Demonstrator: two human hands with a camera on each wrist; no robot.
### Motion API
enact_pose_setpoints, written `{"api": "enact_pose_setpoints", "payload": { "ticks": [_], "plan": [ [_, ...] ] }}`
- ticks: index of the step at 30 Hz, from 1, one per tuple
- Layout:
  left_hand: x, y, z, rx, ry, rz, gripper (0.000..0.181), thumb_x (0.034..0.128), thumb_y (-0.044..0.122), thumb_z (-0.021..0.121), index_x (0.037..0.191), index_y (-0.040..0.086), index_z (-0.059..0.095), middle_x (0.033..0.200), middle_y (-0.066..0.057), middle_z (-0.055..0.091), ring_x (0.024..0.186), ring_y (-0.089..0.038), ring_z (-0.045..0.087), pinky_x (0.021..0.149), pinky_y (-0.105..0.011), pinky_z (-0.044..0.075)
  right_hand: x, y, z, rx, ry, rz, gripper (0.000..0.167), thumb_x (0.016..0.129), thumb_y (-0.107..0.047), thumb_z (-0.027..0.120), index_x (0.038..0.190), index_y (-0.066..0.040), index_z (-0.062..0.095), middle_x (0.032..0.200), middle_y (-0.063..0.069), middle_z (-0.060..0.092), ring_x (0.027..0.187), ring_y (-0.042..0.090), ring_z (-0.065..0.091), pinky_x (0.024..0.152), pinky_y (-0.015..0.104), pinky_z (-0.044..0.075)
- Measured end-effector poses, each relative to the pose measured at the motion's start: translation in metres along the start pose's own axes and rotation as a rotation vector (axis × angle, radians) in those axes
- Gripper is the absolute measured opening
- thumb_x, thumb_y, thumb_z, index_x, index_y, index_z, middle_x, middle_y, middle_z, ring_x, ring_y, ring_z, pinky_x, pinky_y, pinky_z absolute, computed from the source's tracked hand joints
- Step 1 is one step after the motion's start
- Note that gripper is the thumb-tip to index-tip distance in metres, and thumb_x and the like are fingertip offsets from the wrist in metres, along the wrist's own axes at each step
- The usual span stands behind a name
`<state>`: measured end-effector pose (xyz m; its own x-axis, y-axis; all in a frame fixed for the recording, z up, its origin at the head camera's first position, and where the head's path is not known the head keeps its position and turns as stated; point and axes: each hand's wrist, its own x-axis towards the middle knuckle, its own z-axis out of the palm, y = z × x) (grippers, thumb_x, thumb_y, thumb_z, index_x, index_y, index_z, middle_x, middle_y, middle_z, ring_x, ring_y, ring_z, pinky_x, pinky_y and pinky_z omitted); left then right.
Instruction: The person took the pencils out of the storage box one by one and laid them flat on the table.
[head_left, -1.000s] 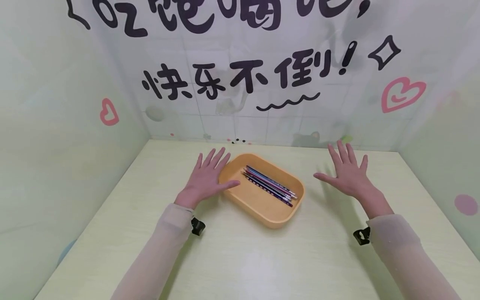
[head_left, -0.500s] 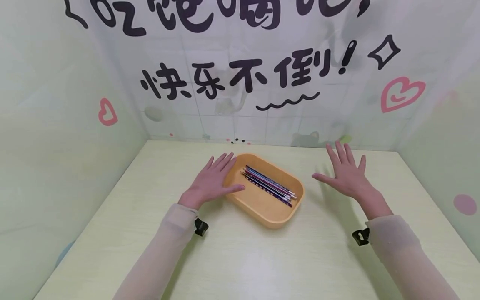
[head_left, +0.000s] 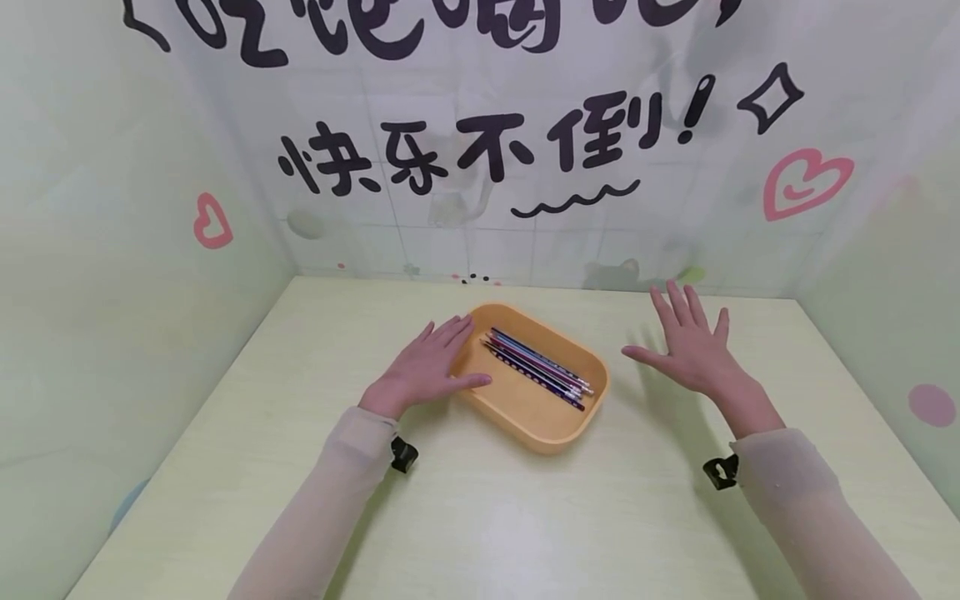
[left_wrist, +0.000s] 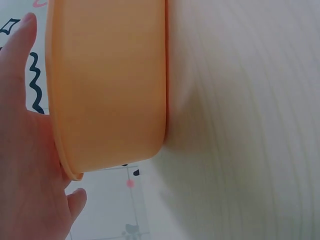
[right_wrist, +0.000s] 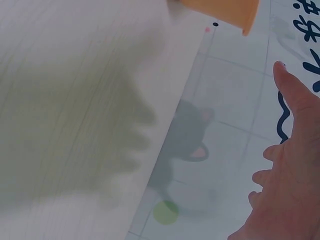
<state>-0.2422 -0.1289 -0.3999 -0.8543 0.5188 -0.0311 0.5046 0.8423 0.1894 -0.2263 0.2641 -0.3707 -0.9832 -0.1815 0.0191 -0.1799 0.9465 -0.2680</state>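
Note:
An orange tray (head_left: pixel 510 417) with rounded corners lies slantwise on the table, and several pencils (head_left: pixel 536 367) rest side by side in it. Over its left end hangs my left hand (head_left: pixel 423 367), fingers straight and thumb spread out above the tray's inside. In the left wrist view the tray's outer wall (left_wrist: pixel 107 85) fills the middle, close to that hand; I cannot tell whether they touch. My right hand (head_left: pixel 690 346) is held up to the right of the tray, apart from it, fingers spread and holding nothing. Its shadow falls on the table in the right wrist view.
The pale wooden table (head_left: pixel 495 533) ends at a white back wall (head_left: pixel 375 242) with black lettering. Side walls with pink hearts stand left and right. A black wrist camera (head_left: pixel 403 455) sits at the left cuff, another black wrist camera (head_left: pixel 722 472) at the right.
My left hand has shifted right and slightly down, further over the tray's left end. The right hand has barely moved, and the tray and pencils lie as before.

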Motion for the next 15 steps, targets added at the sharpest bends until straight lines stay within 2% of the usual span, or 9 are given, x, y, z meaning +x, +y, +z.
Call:
{"api": "enact_pose_setpoints", "payload": {
  "ticks": [7, 15],
  "plan": [
    [-0.0004, -0.0012, 0.0026, -0.017, 0.004, -0.016, 0.105, 0.0914, 0.072, 0.048, 0.16, 0.004, 0.007, 0.17, -0.008, 0.003, 0.158, -0.025, 0.004, 0.13, -0.044, 0.006, -0.0005, -0.0012, -0.0002, -0.004, 0.006, -0.009, 0.107, 0.09, -0.067, 0.055, 0.161, -0.01, 0.0, 0.168, 0.016, -0.01, 0.154, 0.04, -0.015, 0.109, 0.081, -0.012],
    [-0.0006, -0.0046, 0.0018, -0.059, -0.018, 0.021, 0.125, 0.0794, 0.086, 0.049, 0.16, 0.002, 0.002, 0.17, -0.012, 0.0, 0.158, -0.026, 0.001, 0.129, -0.043, 0.006, -0.0011, -0.0024, 0.0003, 0.009, 0.006, -0.013, 0.108, 0.09, -0.067, 0.056, 0.161, -0.011, -0.002, 0.168, 0.015, -0.012, 0.154, 0.04, -0.015, 0.11, 0.08, -0.012]
  ]
}}
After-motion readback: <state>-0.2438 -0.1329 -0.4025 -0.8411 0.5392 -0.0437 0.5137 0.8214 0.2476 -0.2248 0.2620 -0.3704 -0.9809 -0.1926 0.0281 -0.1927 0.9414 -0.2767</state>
